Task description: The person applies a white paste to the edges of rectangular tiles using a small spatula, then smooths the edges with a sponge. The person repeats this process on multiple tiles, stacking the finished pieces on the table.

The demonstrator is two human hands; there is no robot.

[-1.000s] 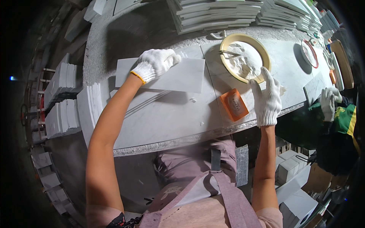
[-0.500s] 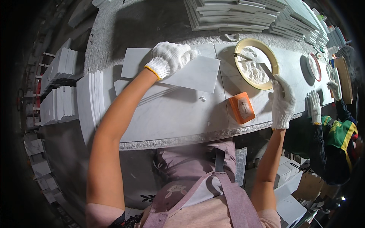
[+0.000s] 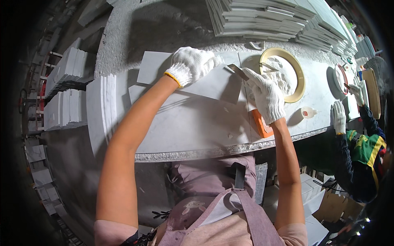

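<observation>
My left hand (image 3: 193, 67), in a white knitted glove, rests on the far part of a pale marble tile (image 3: 217, 84). Its fingers are curled, and what lies under them is hidden. The tile lies askew over another light slab. My right hand (image 3: 266, 94), gloved too, is closed on a putty knife, whose flat metal blade (image 3: 237, 71) reaches over the tile's right end. Right behind this hand stands a cream-rimmed bowl (image 3: 301, 84) of white paste (image 3: 283, 71), with a second thin tool lying across it. An orange box (image 3: 259, 124) is partly covered by my right wrist.
A small clear bottle (image 3: 308, 112) stands right of the box. Stacked marble tiles (image 3: 258, 18) line the table's far side; more slabs (image 3: 102, 106) stand at its left end. At the right, a co-worker (image 3: 361, 151) in gloves works beside a red-rimmed bowl (image 3: 341, 78).
My right hand has moved left with the putty knife, from the bowl to the tile's right end. The small bottle has come into sight. My left hand keeps its place on the tile.
</observation>
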